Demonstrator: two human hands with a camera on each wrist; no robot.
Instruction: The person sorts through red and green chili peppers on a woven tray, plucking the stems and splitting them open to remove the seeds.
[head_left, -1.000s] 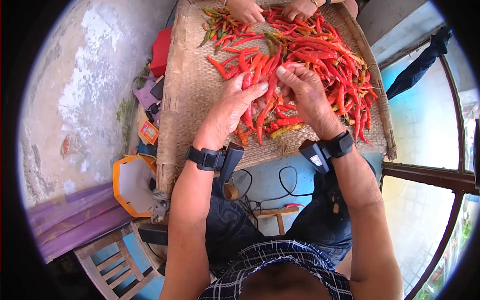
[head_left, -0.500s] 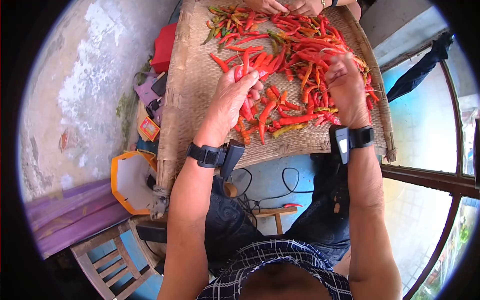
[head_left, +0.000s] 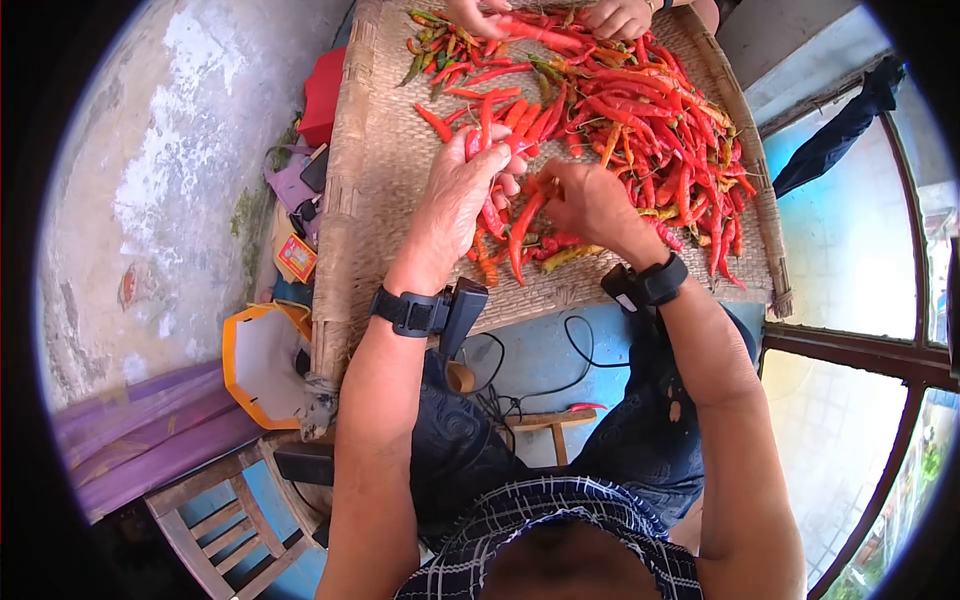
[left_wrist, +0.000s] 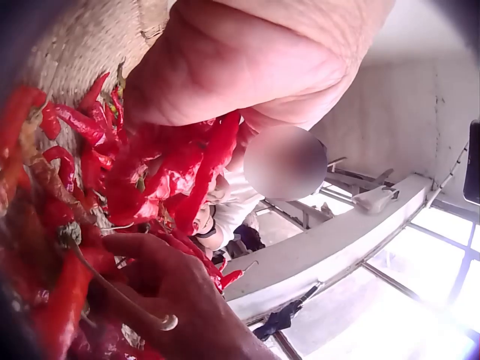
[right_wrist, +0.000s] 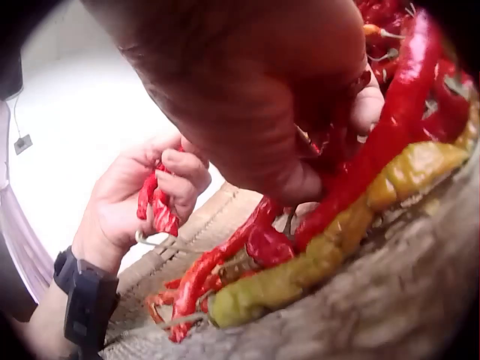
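My left hand (head_left: pixel 455 200) holds a small bunch of red chili peppers (head_left: pixel 486 122) above the left part of the woven tray (head_left: pixel 385 180). In the right wrist view the ends of these held peppers (right_wrist: pixel 163 214) stick out below its curled fingers. My right hand (head_left: pixel 595 208) is low among loose chilies just right of the left hand. Its thumb and fingers pinch at a red chili pepper (right_wrist: pixel 334 161), partly hidden by the hand. A long yellow-green chili (right_wrist: pixel 300 262) lies in front of it.
A big heap of red chilies (head_left: pixel 650 110) covers the tray's right side, with greener ones (head_left: pixel 430 50) at the far left. Another person's hands (head_left: pixel 615 18) work at the far edge. Left of the tray stands an orange-rimmed container (head_left: pixel 265 370); cables (head_left: pixel 500 400) lie below.
My right hand left the left hand, swung right over the heap with loose fingers, then came back left and down to the chilies. The left hand keeps its bunch. The other person's hands moved apart.
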